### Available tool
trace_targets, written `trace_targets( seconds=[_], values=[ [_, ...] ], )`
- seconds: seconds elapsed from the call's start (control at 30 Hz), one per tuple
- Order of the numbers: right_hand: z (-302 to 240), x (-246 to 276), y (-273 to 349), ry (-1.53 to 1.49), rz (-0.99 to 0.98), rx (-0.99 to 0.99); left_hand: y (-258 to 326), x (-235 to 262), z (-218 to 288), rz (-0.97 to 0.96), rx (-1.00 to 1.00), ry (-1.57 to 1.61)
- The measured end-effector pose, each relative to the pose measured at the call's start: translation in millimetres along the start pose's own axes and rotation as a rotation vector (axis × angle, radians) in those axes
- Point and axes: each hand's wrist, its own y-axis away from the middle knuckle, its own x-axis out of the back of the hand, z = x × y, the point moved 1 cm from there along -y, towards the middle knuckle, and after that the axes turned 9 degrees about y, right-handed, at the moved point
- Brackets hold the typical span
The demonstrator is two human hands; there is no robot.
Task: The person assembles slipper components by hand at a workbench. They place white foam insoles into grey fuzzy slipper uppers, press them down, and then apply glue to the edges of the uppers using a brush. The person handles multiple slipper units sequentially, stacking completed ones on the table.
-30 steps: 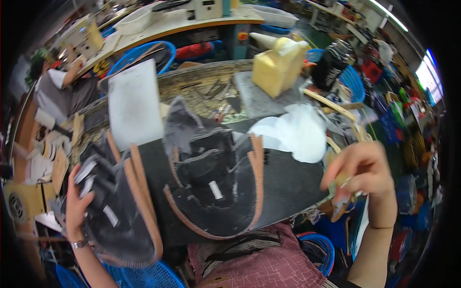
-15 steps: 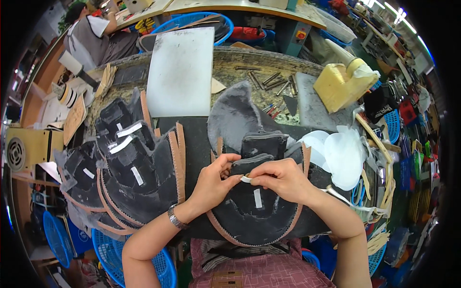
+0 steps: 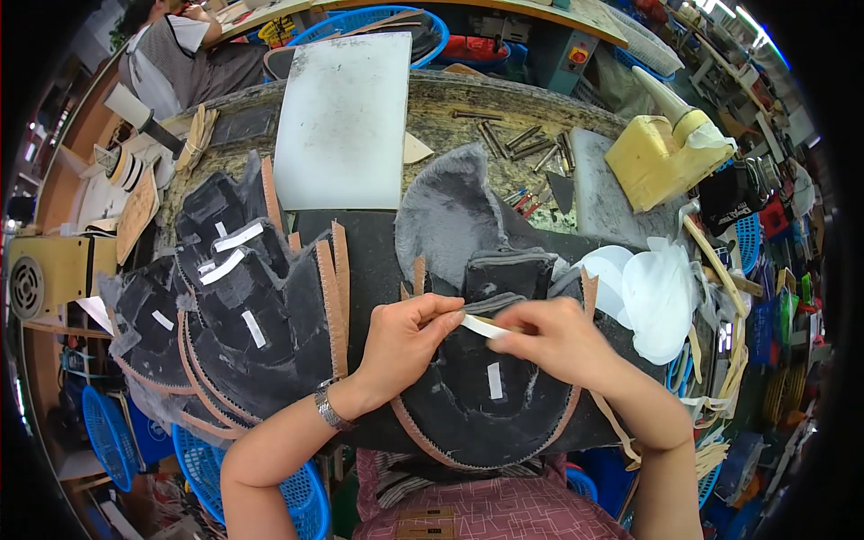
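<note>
My left hand (image 3: 412,337) pinches one end of a short white strip (image 3: 486,328) between thumb and fingertips. The fingers of my right hand (image 3: 558,337) are bent closed at the strip's other end, partly blurred by motion. A thin tan edge shows along the strip between the hands. Under them lies a rounded black padded piece (image 3: 486,418) with a brown zigzag-cut border and a grey fuzzy flap (image 3: 450,202) at the far side. A white patch (image 3: 495,381) is stuck on its middle, just below my hands.
Stacked black pieces (image 3: 288,355) with white patches lie at left. Farther back are a white board (image 3: 342,126), several metal punches (image 3: 522,139) and a yellow container (image 3: 652,162). Translucent white sheets (image 3: 661,301) lie at right. Another person (image 3: 175,67) sits at far left.
The right hand has moved slightly right, away from the left, and more of the white strip shows between them. A beige strip now hangs below the right forearm. The view has shifted slightly.
</note>
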Motion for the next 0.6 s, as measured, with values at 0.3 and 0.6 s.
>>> trace_targets(
  seconds=[0.3,0.6],
  values=[
    [55.9,19.5,27.8,0.038,0.266,-0.2,-13.2,-18.9,23.4,-0.086,-0.241,-0.273],
    [64.8,44.3,45.0,0.209,0.441,0.031,-28.5,-37.1,21.9,-0.094,-0.397,-0.575]
  ],
)
